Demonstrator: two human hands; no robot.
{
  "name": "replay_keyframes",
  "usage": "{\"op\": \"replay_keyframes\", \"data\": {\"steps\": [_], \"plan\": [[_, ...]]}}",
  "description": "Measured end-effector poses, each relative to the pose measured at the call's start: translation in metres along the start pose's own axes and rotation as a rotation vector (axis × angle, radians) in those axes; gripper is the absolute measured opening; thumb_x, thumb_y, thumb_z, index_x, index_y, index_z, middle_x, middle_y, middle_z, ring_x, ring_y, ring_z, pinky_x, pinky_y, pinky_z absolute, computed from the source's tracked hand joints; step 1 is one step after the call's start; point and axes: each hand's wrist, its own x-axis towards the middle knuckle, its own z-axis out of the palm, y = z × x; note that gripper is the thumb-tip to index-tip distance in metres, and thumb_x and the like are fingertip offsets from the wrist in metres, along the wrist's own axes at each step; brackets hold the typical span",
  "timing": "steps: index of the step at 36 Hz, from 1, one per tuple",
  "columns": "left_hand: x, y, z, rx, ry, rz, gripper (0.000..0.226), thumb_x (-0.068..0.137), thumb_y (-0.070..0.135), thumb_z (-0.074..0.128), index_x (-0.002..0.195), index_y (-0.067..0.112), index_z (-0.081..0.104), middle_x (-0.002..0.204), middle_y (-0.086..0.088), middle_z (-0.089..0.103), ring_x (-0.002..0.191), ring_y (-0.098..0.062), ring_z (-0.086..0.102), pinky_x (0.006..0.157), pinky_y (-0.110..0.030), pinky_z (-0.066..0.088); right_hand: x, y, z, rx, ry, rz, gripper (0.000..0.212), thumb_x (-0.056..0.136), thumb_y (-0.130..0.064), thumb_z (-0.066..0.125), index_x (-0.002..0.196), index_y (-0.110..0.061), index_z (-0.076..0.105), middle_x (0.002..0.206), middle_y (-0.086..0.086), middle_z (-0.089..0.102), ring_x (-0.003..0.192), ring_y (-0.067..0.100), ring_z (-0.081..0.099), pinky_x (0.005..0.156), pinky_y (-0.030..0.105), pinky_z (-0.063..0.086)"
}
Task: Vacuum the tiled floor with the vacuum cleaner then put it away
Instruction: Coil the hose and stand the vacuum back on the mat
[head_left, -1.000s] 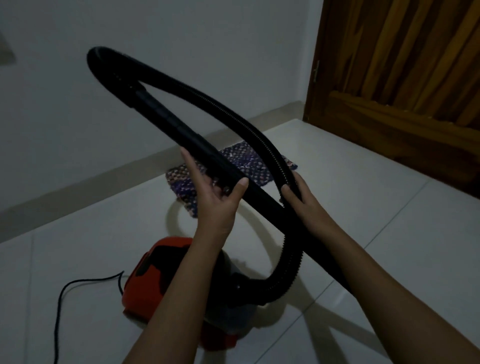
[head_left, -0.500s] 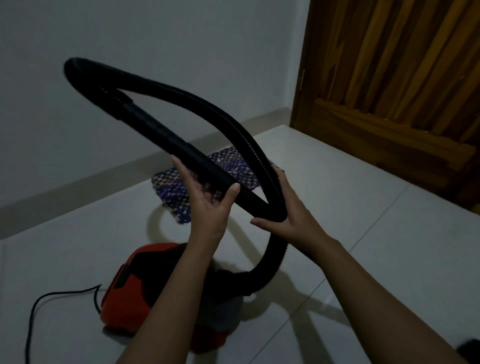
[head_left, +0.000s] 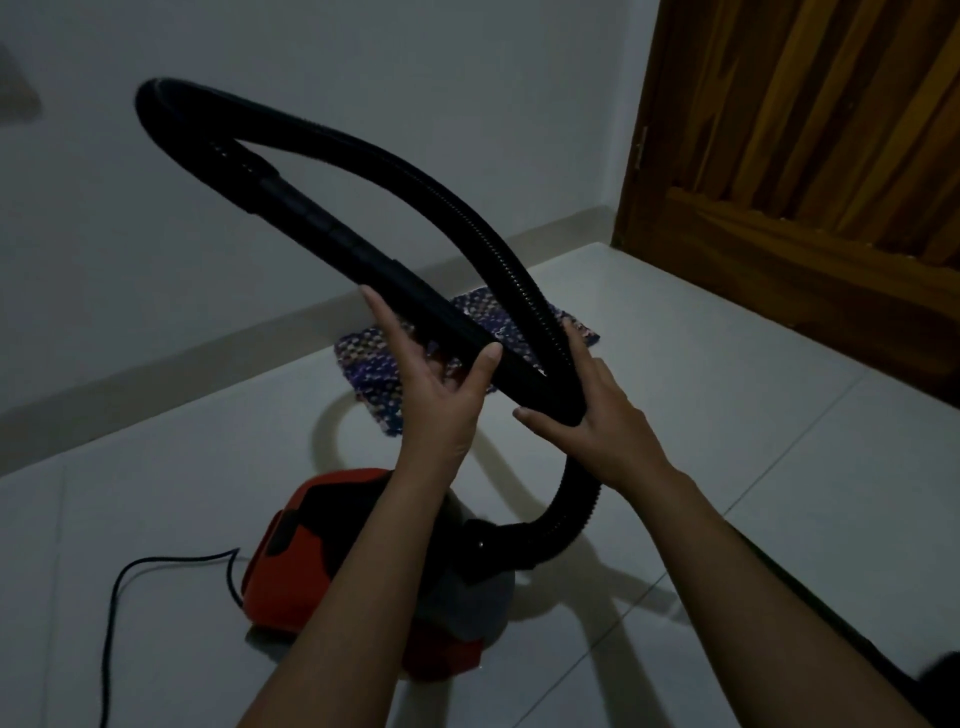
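Head view, dim light. The red and black vacuum cleaner (head_left: 332, 551) was seen resting on the tiled floor (head_left: 727, 426), below and between the 2 raised forearms. Its black corrugated hose (head_left: 467, 218) was attached at the front of the body, below the right hand (head_left: 597, 415), and was carried up past that hand, arched over to the far left, and joined there to the rigid black wand (head_left: 322, 223). The wand was slanted back down toward both hands, so that a closed loop was formed in the air above them.

The left hand (head_left: 436, 395) was held partly open: its fingers were extended along the far side of the wand and its thumb was pressed against the near side, so the wand was lightly cradled rather than clenched. The right hand was wrapped around the point where the wand's lower end and the hose lay together; its thumb was stretched toward the left hand, and both parts appeared to be gripped at once.

A dark power cord (head_left: 130, 582) was trailed across the floor to the left of the left forearm. A patterned purple mat (head_left: 374, 374) was laid on the floor beyond both hands, near the white wall (head_left: 363, 104). A wooden door (head_left: 810, 156) was set up and to the right of the right hand.
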Motion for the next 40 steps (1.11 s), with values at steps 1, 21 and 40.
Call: {"op": "replay_keyframes", "data": {"steps": [1, 21, 40], "plan": [[-0.001, 0.0, -0.001, 0.001, -0.003, -0.009, 0.108, 0.084, 0.0, 0.064, 0.139, 0.046, -0.016, 0.151, -0.01, 0.028, 0.122, -0.013, 0.053, 0.092, -0.021, 0.052, 0.0, 0.0, 0.002, -0.003, 0.006, -0.001, 0.098, 0.075, -0.065, 0.062, 0.145, -0.053, -0.006, 0.139, -0.005, 0.04, 0.12, 0.015, 0.052, 0.086, 0.031, 0.045], [-0.065, -0.077, -0.2, 0.578, 0.3, -0.539, 0.041, 0.098, 0.027, 0.044, 0.136, 0.012, 0.047, 0.143, -0.008, 0.046, 0.131, -0.024, 0.044, 0.101, -0.028, 0.036, 0.012, -0.006, 0.023, 0.039, -0.022, -0.005, 0.096, 0.077, -0.057, 0.066, 0.148, -0.049, 0.002, 0.145, -0.009, 0.036, 0.125, 0.014, 0.047, 0.089, 0.028, 0.04], [-0.073, -0.089, -0.203, 0.732, 0.154, -0.762, 0.037, 0.098, 0.026, 0.04, 0.133, 0.018, 0.051, 0.139, -0.009, 0.052, 0.128, -0.03, 0.046, 0.106, -0.041, 0.035, 0.017, -0.012, 0.037, 0.069, -0.035, -0.056, 0.096, 0.077, -0.056, 0.066, 0.149, -0.048, 0.003, 0.148, -0.007, 0.034, 0.11, -0.003, 0.036, 0.09, 0.025, 0.035]]}}
